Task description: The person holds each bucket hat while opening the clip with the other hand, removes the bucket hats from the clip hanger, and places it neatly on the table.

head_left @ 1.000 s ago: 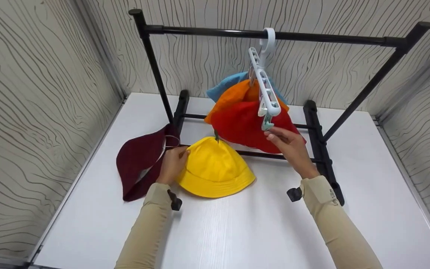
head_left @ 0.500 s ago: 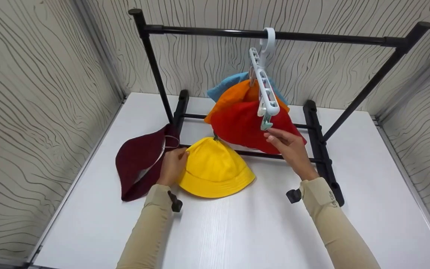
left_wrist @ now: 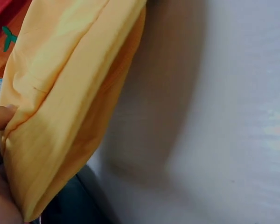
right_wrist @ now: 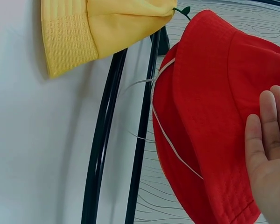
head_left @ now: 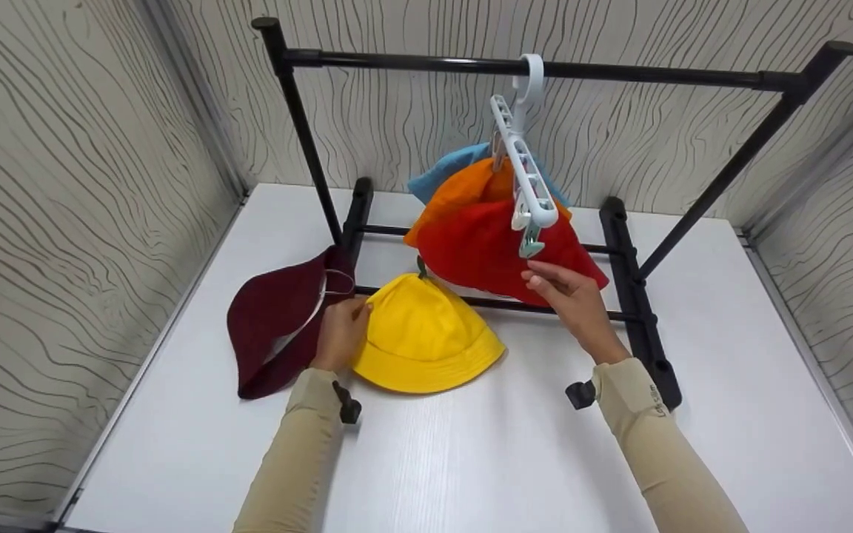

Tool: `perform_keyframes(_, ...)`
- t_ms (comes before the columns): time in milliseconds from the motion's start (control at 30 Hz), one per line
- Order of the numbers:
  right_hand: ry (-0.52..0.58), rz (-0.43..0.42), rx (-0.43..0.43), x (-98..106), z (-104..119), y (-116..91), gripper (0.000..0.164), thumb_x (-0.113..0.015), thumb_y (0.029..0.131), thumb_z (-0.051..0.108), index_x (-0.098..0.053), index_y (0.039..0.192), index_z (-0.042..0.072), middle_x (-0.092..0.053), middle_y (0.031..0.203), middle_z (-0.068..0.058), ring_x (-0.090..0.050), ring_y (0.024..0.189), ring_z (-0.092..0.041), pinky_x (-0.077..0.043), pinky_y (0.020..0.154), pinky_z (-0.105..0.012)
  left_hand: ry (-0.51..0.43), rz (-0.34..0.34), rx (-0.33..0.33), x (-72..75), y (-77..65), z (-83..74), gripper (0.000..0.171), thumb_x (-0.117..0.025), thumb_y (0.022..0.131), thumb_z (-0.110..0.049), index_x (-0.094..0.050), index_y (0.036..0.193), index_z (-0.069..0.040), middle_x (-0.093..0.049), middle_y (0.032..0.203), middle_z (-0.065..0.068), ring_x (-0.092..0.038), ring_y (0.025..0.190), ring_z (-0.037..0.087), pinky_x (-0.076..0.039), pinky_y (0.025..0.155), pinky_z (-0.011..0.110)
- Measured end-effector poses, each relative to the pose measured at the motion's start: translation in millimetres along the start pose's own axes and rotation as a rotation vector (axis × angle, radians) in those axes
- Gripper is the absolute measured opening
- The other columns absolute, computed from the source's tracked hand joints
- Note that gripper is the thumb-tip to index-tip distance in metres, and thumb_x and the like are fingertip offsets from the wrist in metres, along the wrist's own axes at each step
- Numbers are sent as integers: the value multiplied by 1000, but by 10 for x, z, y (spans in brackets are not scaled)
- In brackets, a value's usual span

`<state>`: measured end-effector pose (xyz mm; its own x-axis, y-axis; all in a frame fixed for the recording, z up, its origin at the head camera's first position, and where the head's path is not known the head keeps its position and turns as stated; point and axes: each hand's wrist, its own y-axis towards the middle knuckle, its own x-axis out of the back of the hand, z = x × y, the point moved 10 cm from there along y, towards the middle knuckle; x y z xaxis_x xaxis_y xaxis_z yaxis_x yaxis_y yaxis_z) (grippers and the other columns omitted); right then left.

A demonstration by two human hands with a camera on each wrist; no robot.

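My left hand (head_left: 341,333) pinches the left side of a yellow bucket hat (head_left: 430,333), which has a small green sprout at its crown. In the left wrist view, fingertips press into the fabric above the brim of the yellow hat (left_wrist: 51,102). My right hand (head_left: 574,300), its fingers fairly straight, is just below a pale green clip (head_left: 531,243) at the near end of a white hanger (head_left: 526,174). A small gap shows between fingertips and clip. Behind that hand hangs a red hat (head_left: 471,240); the right wrist view shows its brim and a white cord (right_wrist: 170,140).
A black rack (head_left: 426,62) carries the hanger on its top bar, with lower rails behind the yellow hat. Orange (head_left: 456,196) and light blue (head_left: 452,166) hats hang behind the red one. A maroon hat (head_left: 275,318) lies left on the white table (head_left: 471,459).
My right hand has dropped slightly from the green clip, opening a small gap. The yellow hat's sprout has tipped upward, while my left hand keeps its hold and barely shifts.
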<state>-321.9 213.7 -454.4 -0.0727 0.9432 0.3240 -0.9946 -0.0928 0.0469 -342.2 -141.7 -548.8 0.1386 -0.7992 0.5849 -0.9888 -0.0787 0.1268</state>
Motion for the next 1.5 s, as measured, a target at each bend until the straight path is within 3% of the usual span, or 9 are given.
perform_keyframes(167,51,-1,27,-34,-37,-31,45,-64,92,30,-59,131,9,-65,124,-11,-63,104,-4,-50,90,-15,-11,0,0,-8,1,22,21,-58,96,-13,-73,109,-5,-72,104,10,-66,92,21,-54,87,38)
perform_keyframes(433,106,31,19,-111,-177,-76,45,-65,92,29,-60,130,6,-64,124,-16,-64,110,-19,-50,93,-20,22,14,20,-33,-11,64,24,-57,97,-17,-72,111,-5,-72,107,11,-66,96,23,-53,90,39)
perform_keyframes(767,39,37,-20,-126,-312,-134,47,-64,91,36,-60,131,11,-65,124,-10,-63,107,-6,-48,92,-15,36,1,1,-53,1,79,23,-57,97,-16,-72,111,-6,-72,106,11,-66,95,24,-53,90,40)
perform_keyframes(1167,3,43,-81,-129,-435,-183,48,-64,90,41,-60,131,15,-66,125,-6,-62,115,-13,-47,95,-16,44,13,31,-76,-2,130,24,-57,96,-17,-72,113,-8,-72,109,10,-66,98,23,-52,91,39)
perform_keyframes(1500,22,43,-84,-138,-492,-205,47,-64,91,37,-59,131,12,-65,126,-8,-63,112,-12,-47,94,-15,93,81,93,-137,-27,184,28,-54,98,-17,-67,119,-4,-69,115,12,-64,103,24,-50,97,41)
